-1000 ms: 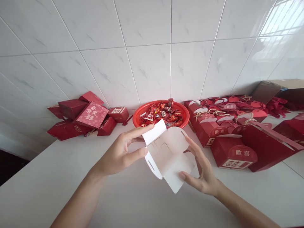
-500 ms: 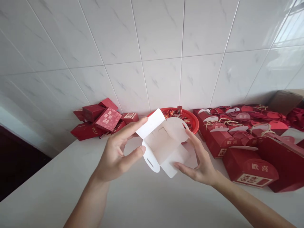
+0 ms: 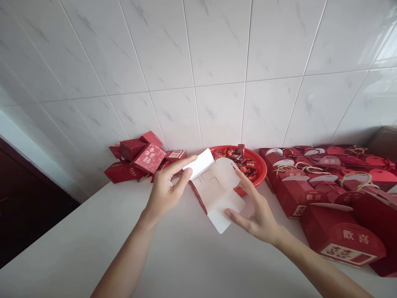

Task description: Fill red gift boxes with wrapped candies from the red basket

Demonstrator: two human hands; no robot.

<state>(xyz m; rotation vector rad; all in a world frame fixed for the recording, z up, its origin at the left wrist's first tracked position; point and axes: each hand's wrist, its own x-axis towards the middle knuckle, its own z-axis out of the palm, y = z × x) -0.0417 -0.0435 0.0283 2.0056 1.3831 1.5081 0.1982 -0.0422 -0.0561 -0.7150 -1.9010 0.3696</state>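
Observation:
An unfolded carton with a white inside is held above the white table, its flaps spread and its inside facing up. My left hand pinches a white flap at its upper left between thumb and forefinger. On the other side, my right hand has its thumb at the lower flap and its fingertips by the rounded flap. A red edge shows on the carton's left side. Behind the carton, a red basket holds small red wrapped sweets, partly hidden by the carton.
Several small red boxes lie heaped at the left, near the tiled wall. Rows of red boxes with rounded flaps and cord handles fill the right of the white table.
The carton's left flap has folded up, so its red outer side shows. My left hand now pinches the upper left flap. The view has shifted, and more of the basket shows.

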